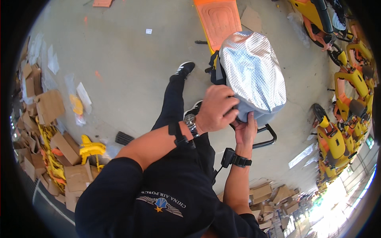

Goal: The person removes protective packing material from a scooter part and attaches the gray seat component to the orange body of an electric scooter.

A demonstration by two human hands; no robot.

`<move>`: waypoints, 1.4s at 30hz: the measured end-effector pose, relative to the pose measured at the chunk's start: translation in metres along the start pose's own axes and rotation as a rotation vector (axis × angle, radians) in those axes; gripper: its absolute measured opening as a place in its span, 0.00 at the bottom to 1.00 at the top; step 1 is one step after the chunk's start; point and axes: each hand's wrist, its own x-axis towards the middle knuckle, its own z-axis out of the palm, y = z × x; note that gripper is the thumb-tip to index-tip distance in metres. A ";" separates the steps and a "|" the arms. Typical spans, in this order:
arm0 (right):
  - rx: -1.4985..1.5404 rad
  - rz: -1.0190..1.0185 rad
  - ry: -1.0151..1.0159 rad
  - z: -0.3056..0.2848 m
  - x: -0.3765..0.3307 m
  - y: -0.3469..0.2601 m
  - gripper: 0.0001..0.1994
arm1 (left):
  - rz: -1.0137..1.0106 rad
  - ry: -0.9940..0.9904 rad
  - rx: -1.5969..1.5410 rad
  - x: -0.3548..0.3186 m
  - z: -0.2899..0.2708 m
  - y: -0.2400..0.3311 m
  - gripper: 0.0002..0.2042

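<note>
A silver quilted foil cover [254, 69] with a grey fabric border [262, 117] sits over a rounded shape at the near end of an orange and yellow vehicle body [219, 25]. My left hand [216, 108] is closed at the cover's near left edge, its fingers curled, slightly blurred; what they pinch is hidden. Gripping the grey border at the near side is my right hand [245, 131], thumb on top and fingers underneath. Black straps or fabric [217, 73] hang at the cover's left side.
A black bent tube [272, 137] sticks out right of my right hand. Several yellow two-wheelers [333, 144] line the right side. Cardboard boxes [49, 107], plastic wrap and yellow parts [92, 147] lie at left; more cardboard [262, 193] lies at lower right.
</note>
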 end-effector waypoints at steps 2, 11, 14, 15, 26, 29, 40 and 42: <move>-0.040 0.014 0.032 -0.010 0.013 0.013 0.19 | -0.267 0.180 -0.022 -0.052 0.016 -0.028 0.11; -0.086 0.108 -0.166 -0.044 -0.010 0.048 0.17 | -1.249 0.091 -1.512 -0.114 0.065 -0.058 0.19; -0.171 0.073 -0.118 -0.061 -0.006 0.052 0.14 | -1.164 0.365 -1.659 -0.113 0.082 -0.060 0.21; -0.189 0.070 -0.119 -0.059 -0.008 0.052 0.14 | -1.168 0.473 -1.674 -0.111 0.083 -0.061 0.20; -0.536 -0.063 0.145 -0.073 -0.002 0.054 0.12 | -1.405 0.561 -1.334 -0.133 0.090 -0.104 0.07; -0.646 -0.022 0.209 -0.070 -0.007 0.048 0.12 | -1.454 0.513 -1.033 -0.138 0.096 -0.110 0.07; -1.084 0.149 0.152 -0.047 0.013 0.026 0.15 | -1.293 -0.153 -0.585 -0.112 0.073 -0.126 0.09; -1.067 0.138 0.186 -0.042 0.018 0.025 0.15 | -1.302 -0.170 -0.572 -0.109 0.071 -0.119 0.11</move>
